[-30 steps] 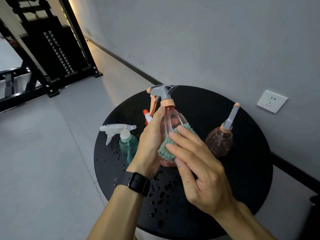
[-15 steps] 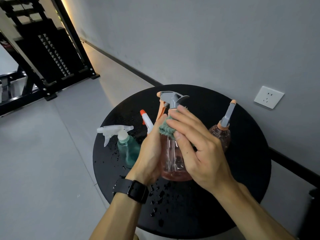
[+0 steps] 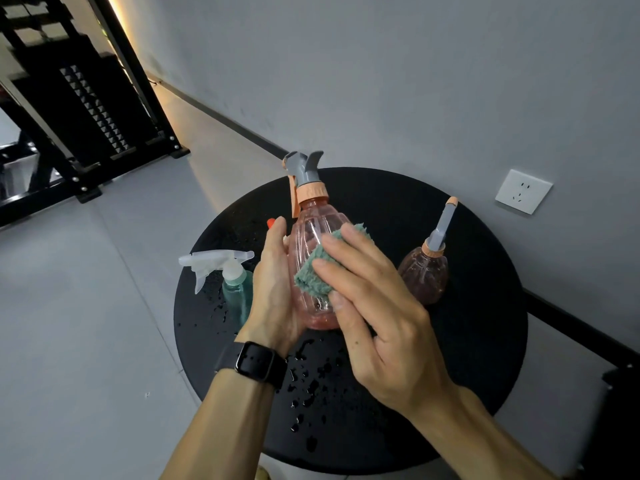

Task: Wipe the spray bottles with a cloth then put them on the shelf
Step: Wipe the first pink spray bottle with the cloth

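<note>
Cloth (image 3: 320,268) has slid from the neck back down to mid-belly of the pink bottle (image 3: 311,237); wiping's ongoing, no shelving yet. Left hand (image 3: 273,289) fingers grip it above table (image 3: 485,341) centre; right hand (image 3: 374,306) fingers, nearly straight, press cloth. Bottle looks empty. Teal bottle (image 3: 235,292) at 9 o'clock, brownish bottle (image 3: 424,278) at 3, contents unclear.

Both forearms rise from the bottom edge toward mid-frame. The left hand (image 3: 275,289), a dark watch (image 3: 258,362) on its wrist, is cupped upright with its back to the camera. The right hand (image 3: 377,317), just right of it, lies palm down with fingers straight, angled toward the upper left.
</note>
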Motion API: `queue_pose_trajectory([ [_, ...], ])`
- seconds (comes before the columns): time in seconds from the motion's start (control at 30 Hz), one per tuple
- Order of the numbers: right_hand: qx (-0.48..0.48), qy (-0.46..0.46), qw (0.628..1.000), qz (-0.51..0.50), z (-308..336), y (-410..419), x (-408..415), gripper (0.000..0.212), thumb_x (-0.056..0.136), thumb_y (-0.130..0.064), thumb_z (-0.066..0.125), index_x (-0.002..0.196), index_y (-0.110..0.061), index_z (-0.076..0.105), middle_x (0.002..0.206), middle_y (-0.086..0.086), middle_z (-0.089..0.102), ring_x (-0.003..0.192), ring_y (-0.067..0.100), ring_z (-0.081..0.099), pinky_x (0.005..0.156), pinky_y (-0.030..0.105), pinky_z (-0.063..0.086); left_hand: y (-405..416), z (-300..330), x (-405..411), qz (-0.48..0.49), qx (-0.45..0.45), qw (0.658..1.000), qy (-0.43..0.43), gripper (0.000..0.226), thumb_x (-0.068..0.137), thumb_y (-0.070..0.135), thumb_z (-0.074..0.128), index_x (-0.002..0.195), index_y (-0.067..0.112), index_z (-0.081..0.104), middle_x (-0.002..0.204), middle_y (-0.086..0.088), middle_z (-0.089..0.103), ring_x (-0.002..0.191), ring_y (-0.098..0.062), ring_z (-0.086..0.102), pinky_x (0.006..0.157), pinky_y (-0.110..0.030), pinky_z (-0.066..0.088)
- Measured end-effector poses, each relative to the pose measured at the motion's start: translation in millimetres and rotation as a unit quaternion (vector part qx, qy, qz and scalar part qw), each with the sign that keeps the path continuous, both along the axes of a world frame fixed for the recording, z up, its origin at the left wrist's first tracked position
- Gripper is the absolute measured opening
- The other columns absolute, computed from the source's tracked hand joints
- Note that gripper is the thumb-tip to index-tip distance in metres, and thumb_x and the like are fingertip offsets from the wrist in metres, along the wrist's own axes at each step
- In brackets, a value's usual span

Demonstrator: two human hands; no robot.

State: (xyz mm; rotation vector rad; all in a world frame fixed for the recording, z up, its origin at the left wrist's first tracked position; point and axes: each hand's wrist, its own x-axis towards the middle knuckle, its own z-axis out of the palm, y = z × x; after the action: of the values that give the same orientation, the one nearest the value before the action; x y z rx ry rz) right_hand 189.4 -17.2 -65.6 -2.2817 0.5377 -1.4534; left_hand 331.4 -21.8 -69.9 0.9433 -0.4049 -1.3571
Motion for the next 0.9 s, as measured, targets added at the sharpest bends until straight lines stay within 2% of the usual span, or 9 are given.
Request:
queue_pose_trajectory([
  [0.07,-0.005,-0.001,1.000,-0.011,1,-1,1,0.031,0.096,-0.003,0.049,0.124,0.003,0.059,0.137,0.013,0.053,0.139,0.026,0.040,0.113,0.041,0.035,0,0,-3,0.017,0.022,0.999,-0.022,0.062,0.096,0.062,0.047,0.115,0.007,0.069,0.106,-0.015,0.073,0.093,-0.024,0.072,0.082,-0.037,0.058],
  [0.13,-0.006,0.000,1.000,-0.027,3,-3,1,0.031,0.096,-0.003,0.048,0.125,0.003,0.059,0.138,0.013,0.053,0.139,0.026,0.040,0.114,0.040,0.035,2,2,-8,0.012,0.019,0.999,-0.035,0.068,0.091,0.063,0.054,0.126,0.006,0.067,0.125,-0.020,0.068,0.111,-0.029,0.068,0.095,-0.041,0.053],
  [0.23,0.005,-0.005,0.998,-0.057,6,-10,2,0.031,0.096,-0.001,0.049,0.125,0.004,0.060,0.137,0.014,0.054,0.139,0.025,0.041,0.114,0.037,0.034,8,6,-19,-0.022,-0.004,0.998,-0.064,0.063,0.099,0.058,0.043,0.130,0.008,0.066,0.132,-0.020,0.065,0.124,-0.032,0.062,0.107,-0.044,0.046],
  [0.3,0.018,-0.013,0.997,-0.071,8,-15,2,0.031,0.096,0.000,0.049,0.124,0.005,0.061,0.136,0.014,0.055,0.138,0.024,0.042,0.114,0.034,0.034,12,7,-25,-0.046,-0.022,0.995,-0.082,0.056,0.104,0.052,0.037,0.129,0.011,0.067,0.129,-0.017,0.067,0.122,-0.029,0.064,0.106,-0.043,0.046],
  [0.43,0.081,-0.011,0.994,-0.067,12,-23,3,0.031,0.098,-0.004,0.049,0.125,0.000,0.062,0.137,0.006,0.056,0.139,0.015,0.041,0.114,0.027,0.034,17,7,-29,-0.067,-0.034,0.990,-0.118,0.048,0.107,0.046,0.035,0.126,0.016,0.068,0.113,-0.009,0.073,0.111,-0.024,0.068,0.091,-0.038,0.052],
  [0.53,0.123,0.002,0.992,-0.037,11,-24,3,0.032,0.098,-0.004,0.050,0.128,-0.004,0.061,0.140,0.002,0.054,0.140,0.010,0.038,0.113,0.024,0.033,18,7,-27,-0.056,-0.032,0.992,-0.113,0.053,0.105,0.053,0.038,0.127,0.015,0.067,0.113,-0.011,0.073,0.110,-0.027,0.069,0.088,-0.039,0.052],
  [0.63,0.147,-0.006,0.989,-0.013,9,-18,4,0.032,0.100,-0.005,0.048,0.131,-0.004,0.058,0.142,0.001,0.052,0.141,0.009,0.036,0.113,0.023,0.034,17,8,-22,-0.039,-0.037,0.996,-0.068,0.065,0.097,0.065,0.043,0.125,0.011,0.068,0.110,-0.012,0.070,0.104,-0.029,0.067,0.082,-0.041,0.055],
  [0.8,0.100,-0.015,0.995,0.000,-1,-3,5,0.034,0.098,-0.007,0.046,0.130,-0.001,0.056,0.143,0.008,0.050,0.142,0.018,0.037,0.114,0.033,0.035,14,7,-9,-0.010,-0.057,0.998,-0.015,0.074,0.092,0.072,0.042,0.117,0.009,0.071,0.120,-0.017,0.069,0.109,-0.029,0.067,0.092,-0.042,0.052],
  [0.9,0.069,-0.018,0.997,-0.001,-7,5,6,0.034,0.096,-0.004,0.047,0.128,0.000,0.056,0.141,0.011,0.051,0.141,0.023,0.038,0.114,0.035,0.034,14,6,-6,-0.005,-0.063,0.998,0.008,0.072,0.092,0.069,0.042,0.109,0.005,0.071,0.103,-0.016,0.074,0.093,-0.026,0.073,0.081,-0.037,0.058],
])
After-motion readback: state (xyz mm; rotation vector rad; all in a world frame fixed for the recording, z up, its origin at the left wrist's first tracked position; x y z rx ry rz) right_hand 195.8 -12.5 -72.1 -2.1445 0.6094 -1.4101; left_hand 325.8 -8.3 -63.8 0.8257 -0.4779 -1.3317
